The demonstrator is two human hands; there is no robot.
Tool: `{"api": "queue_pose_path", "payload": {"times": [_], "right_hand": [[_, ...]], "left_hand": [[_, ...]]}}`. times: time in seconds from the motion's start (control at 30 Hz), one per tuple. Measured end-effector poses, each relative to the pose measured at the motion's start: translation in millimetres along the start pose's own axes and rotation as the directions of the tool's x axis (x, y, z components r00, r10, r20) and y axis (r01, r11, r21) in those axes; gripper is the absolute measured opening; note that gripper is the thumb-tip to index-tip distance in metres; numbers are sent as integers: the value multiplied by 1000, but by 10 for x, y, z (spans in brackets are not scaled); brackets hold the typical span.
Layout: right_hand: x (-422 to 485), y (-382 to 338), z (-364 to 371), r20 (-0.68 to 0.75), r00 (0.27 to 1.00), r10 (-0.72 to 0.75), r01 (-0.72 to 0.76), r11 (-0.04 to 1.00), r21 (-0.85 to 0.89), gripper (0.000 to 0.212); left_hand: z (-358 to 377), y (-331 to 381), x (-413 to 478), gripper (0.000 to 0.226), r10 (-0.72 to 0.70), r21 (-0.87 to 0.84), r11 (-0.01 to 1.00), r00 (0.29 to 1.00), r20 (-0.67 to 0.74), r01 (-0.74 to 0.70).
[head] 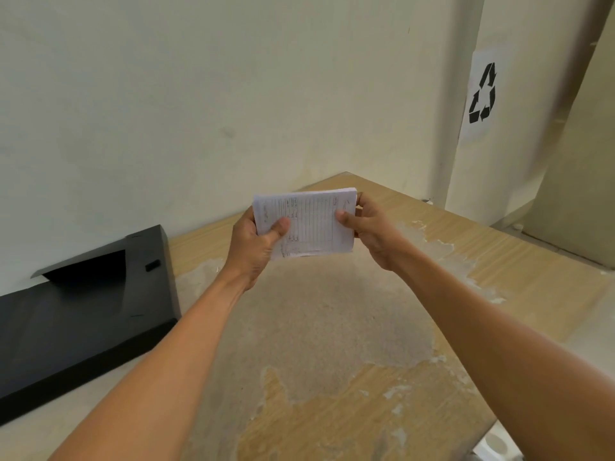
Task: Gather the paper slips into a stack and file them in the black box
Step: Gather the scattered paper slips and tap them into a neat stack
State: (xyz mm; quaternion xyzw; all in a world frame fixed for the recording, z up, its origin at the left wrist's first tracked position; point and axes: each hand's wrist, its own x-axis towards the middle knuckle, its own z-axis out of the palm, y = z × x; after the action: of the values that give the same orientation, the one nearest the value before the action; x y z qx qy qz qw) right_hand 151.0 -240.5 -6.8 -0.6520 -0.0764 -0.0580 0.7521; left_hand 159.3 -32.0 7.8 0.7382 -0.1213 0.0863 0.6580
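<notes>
Here the stack of paper slips [307,222] is held up in the air above the middle of the table [519,261], gripped at both short ends. The left hand [256,247] is closed on the stack's left end, the thumb laid across the printed face and the remaining fingers hidden behind the sheets. The right hand [366,227] is closed on the right end in the same manner, thumb on the front, fingers wrapped round the back edge. The stack is tilted so that its ruled, printed face is turned toward the camera.

The slips are judged to be light and thin, and limp when taken singly; bundled as they are, some stiffness is lent by the thickness. The lower edge is seen to be slightly uneven, with a corner or two standing out below the left thumb, so the sheets are probably not yet squared. Loose paper of this kind is likely to slide sheet over sheet, and a fan or a spill can be expected if pressure is released at one end only. A firm pinch across the full thickness, at an end or along a long edge, is thought to be the safest hold.

The black box [86,311] lies on the table to the left, against the wall [166,94], well apart from the stack, its flap partly raised. No slips can be seen lying on the table.
</notes>
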Motion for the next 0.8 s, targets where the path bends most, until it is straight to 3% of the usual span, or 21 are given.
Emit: {"api": "queue_pose_path", "payload": {"times": [0.07,0.17,0.27,0.33,0.4,0.47,0.57,0.63,0.8], "right_hand": [[-59,88,1,31,998,58,-55,995,-78,22],[-171,203,38,33,995,92,-83,972,-221,50],[-167,157,78,14,998,-56,57,971,-231,78],[-139,109,78,51,988,-144,153,927,-343,89],[-132,86,65,86,978,-192,205,779,-592,76],[-143,82,53,78,975,-208,201,677,-708,53],[-171,58,57,85,972,-219,218,706,-674,56],[-178,40,47,122,969,-216,239,678,-695,69],[-168,39,46,119,956,-267,259,589,-766,52]], "left_hand": [[-77,-122,-26,30,-40,53,998,999,26,38],[-156,-282,-83,42,-82,8,997,996,34,82],[-133,-314,-97,55,-29,-80,996,1000,-12,28],[-122,-310,-97,76,60,-64,996,998,-37,-62],[-128,-302,-113,92,183,81,980,983,-29,-180],[-130,-308,-139,79,265,230,939,964,-15,-255],[-148,-348,-147,55,312,336,897,950,-25,-286],[-170,-373,-126,55,320,371,881,947,-9,-294],[-146,-335,-123,60,377,482,794,922,87,-370]]}}
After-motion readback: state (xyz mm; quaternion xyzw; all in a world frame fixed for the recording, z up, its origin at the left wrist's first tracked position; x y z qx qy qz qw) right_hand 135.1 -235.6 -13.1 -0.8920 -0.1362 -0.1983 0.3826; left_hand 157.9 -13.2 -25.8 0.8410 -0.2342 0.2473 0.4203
